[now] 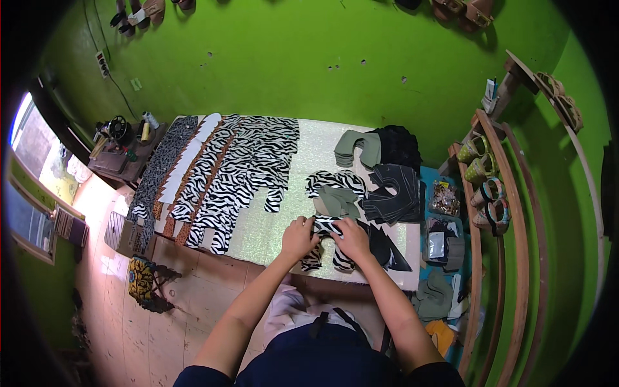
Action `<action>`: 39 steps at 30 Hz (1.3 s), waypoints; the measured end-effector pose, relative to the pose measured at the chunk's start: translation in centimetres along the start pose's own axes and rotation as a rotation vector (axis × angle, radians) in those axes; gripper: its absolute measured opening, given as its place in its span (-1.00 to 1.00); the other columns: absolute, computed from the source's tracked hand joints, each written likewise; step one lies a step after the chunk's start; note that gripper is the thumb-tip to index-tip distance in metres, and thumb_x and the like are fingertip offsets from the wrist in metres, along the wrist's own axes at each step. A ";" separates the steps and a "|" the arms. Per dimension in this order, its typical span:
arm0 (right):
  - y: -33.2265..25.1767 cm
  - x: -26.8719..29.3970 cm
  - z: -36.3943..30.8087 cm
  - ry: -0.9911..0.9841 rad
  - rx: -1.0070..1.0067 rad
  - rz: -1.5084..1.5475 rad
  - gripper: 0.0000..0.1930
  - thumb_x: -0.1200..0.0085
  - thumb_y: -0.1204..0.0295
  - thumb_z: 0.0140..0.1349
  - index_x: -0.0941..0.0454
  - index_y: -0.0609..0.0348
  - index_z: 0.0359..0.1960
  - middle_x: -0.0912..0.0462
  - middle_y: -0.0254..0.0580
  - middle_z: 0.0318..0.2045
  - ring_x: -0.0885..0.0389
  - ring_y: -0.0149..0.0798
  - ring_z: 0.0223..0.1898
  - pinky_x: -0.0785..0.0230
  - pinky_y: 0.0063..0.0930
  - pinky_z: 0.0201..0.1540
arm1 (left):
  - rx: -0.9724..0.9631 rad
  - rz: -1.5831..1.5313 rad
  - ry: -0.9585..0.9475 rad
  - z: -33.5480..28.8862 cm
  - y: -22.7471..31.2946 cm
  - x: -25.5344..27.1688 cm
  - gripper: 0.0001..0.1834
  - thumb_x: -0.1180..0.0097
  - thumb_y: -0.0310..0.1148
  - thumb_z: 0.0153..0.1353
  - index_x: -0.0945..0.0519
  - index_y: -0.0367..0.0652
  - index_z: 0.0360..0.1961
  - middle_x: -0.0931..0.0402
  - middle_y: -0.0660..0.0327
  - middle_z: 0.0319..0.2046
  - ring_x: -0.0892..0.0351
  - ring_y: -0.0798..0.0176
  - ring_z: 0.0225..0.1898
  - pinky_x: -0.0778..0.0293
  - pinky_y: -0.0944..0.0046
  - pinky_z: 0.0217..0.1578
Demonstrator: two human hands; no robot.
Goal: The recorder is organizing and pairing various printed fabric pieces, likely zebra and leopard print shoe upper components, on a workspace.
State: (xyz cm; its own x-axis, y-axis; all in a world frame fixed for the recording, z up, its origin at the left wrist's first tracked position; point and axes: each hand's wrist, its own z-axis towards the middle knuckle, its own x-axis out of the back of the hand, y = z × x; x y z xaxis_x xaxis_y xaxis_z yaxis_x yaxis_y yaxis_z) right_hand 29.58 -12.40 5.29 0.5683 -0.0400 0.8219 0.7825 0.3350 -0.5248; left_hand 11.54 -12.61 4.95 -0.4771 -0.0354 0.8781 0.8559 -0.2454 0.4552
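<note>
This is a small shoemaking workshop. Zebra-print cut pieces lie in rows across the glittery work surface, beside stacks of olive and black shoe-upper pieces. Curved wooden shelves on the right carry finished sandals, and more sandals hang on the bright green wall. A sewing machine with thread spools stands on a side table at the left.
</note>
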 end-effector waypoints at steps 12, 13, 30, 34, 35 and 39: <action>-6.0 -7.4 6.6 0.033 0.163 0.023 -0.74 -0.09 0.30 0.06 -0.54 0.04 -0.20 -0.52 -0.23 -0.29 -0.46 -0.15 -0.14 -0.26 -0.28 -0.06 | 0.045 0.162 0.123 0.3 -9.8 4.8 -0.49 -0.19 -0.20 -0.11 -0.48 -0.09 -0.07 -0.42 0.05 -0.18 -0.44 0.02 -0.20 -0.41 0.13 -0.23; -6.3 -8.2 6.9 0.035 0.161 0.023 -0.74 -0.09 0.30 0.06 -0.54 0.04 -0.20 -0.52 -0.23 -0.29 -0.46 -0.15 -0.14 -0.26 -0.28 -0.06 | 0.040 0.185 0.133 0.3 -10.6 5.0 -0.49 -0.19 -0.19 -0.11 -0.48 -0.08 -0.06 -0.42 0.03 -0.17 -0.43 0.01 -0.18 -0.40 0.13 -0.21; -4.6 -11.3 10.0 0.243 -0.029 -0.149 -0.78 -0.02 0.39 0.09 -0.50 0.16 -0.21 -0.50 -0.17 -0.17 -0.43 -0.10 -0.11 -0.21 -0.23 0.00 | -0.114 0.032 -0.072 4.9 -14.7 1.8 -0.59 -0.09 -0.19 0.01 -0.49 -0.11 -0.10 -0.36 0.04 -0.06 -0.36 0.03 -0.06 -0.30 0.10 -0.09; -0.8 -8.5 12.4 0.310 -0.167 -0.186 -0.77 0.00 0.40 0.10 -0.49 0.12 -0.19 -0.50 -0.18 -0.19 -0.42 -0.10 -0.10 -0.23 -0.22 -0.02 | -0.150 -0.019 -0.065 8.1 -12.7 0.8 -0.65 -0.06 -0.23 0.02 -0.50 -0.13 -0.15 -0.40 0.05 -0.12 -0.41 0.03 -0.09 -0.35 0.09 -0.13; 0.5 -7.7 12.8 0.343 -0.184 -0.221 -0.76 0.02 0.41 0.10 -0.49 0.11 -0.18 -0.50 -0.18 -0.21 -0.42 -0.10 -0.10 -0.22 -0.22 -0.02 | -0.159 -0.025 -0.067 9.0 -12.0 0.4 -0.65 -0.06 -0.23 0.02 -0.50 -0.13 -0.15 -0.40 0.05 -0.12 -0.41 0.03 -0.09 -0.35 0.09 -0.13; 4.2 -4.9 13.9 0.266 -0.248 -0.203 -0.77 0.00 0.46 0.07 -0.48 0.14 -0.19 -0.53 -0.12 -0.22 -0.44 -0.05 -0.10 -0.28 -0.21 -0.07 | -0.226 -0.027 -0.131 12.2 -10.2 -1.0 -0.69 -0.04 -0.25 0.04 -0.51 -0.14 -0.18 -0.43 0.05 -0.20 -0.48 0.02 -0.21 -0.43 0.12 -0.21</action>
State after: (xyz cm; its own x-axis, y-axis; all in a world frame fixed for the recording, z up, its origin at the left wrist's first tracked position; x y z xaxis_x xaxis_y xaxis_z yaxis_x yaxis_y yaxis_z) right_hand 26.53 2.33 2.11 0.4169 -0.3348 0.8451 0.9044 0.0596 -0.4225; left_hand 5.70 1.72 1.25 -0.4566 0.0966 0.8844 0.7698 -0.4556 0.4472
